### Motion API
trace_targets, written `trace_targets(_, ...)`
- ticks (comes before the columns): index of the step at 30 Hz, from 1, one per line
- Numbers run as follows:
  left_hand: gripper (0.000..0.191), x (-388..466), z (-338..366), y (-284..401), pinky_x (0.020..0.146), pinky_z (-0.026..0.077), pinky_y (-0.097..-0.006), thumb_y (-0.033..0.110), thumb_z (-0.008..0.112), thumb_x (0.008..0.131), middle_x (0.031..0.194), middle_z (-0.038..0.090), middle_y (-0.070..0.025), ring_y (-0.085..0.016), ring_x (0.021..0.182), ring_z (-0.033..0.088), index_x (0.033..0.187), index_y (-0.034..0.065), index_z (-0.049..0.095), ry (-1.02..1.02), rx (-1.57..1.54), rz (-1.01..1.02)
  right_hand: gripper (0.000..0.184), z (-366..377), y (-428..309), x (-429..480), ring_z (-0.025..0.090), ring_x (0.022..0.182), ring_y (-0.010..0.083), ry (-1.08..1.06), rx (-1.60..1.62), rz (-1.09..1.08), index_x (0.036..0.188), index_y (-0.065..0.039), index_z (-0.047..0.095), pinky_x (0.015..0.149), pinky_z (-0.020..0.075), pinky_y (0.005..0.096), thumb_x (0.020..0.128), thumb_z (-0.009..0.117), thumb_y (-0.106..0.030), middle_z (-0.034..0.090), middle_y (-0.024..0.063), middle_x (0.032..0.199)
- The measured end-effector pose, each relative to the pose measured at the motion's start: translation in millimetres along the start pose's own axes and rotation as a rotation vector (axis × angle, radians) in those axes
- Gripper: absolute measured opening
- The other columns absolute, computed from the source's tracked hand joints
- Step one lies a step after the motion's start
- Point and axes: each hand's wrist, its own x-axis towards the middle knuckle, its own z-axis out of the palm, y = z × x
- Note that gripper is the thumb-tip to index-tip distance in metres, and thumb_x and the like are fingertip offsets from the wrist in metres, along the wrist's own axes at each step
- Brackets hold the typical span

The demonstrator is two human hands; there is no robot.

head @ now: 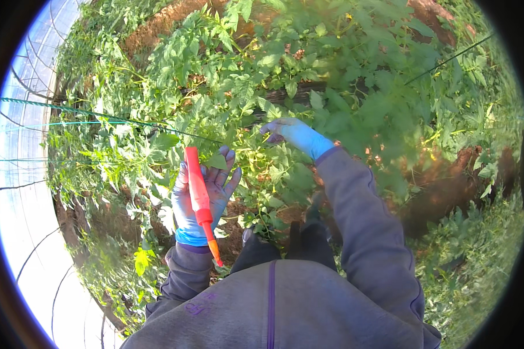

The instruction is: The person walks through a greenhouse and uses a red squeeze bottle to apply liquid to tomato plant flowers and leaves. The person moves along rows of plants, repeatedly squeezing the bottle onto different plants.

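My left hand (205, 196), in a stained blue glove, is palm up with its fingers spread. A red plastic tube-shaped applicator (197, 187) with a narrow orange tip lies across it, between thumb and fingers; the tip points towards my body. A green leaf (216, 161) shows against the fingers. My right hand (290, 133), also in a blue glove, reaches left among leafy tomato plants (244, 91), its fingers partly bent. Whether those fingers touch a stem cannot be told. Small yellow flowers show on some plants.
Green twine (91, 114) runs from the left towards my left hand, and another cord (449, 60) crosses the upper right. Plastic greenhouse sheeting (22, 218) with thin hoops stands at the left. Reddish soil (449, 192) shows between the plants. My legs are just below the foliage.
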Motion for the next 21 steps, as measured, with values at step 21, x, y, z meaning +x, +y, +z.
trace_targets(21,0.033,2.9,-8.2,1.7,0.096,0.026,-0.05,0.035,0.046,0.082,0.128,0.031,-0.0211,-0.031,0.12,0.03,0.095,0.0045,0.049,-0.025,-0.034,-0.009,0.042,31.3,37.4,-12.9,0.054,0.062,0.015,0.194,0.518,0.188,0.097,-0.002,0.055,0.061,0.0481,0.0284,0.069,0.066,-0.031,0.058,0.0088,0.079)
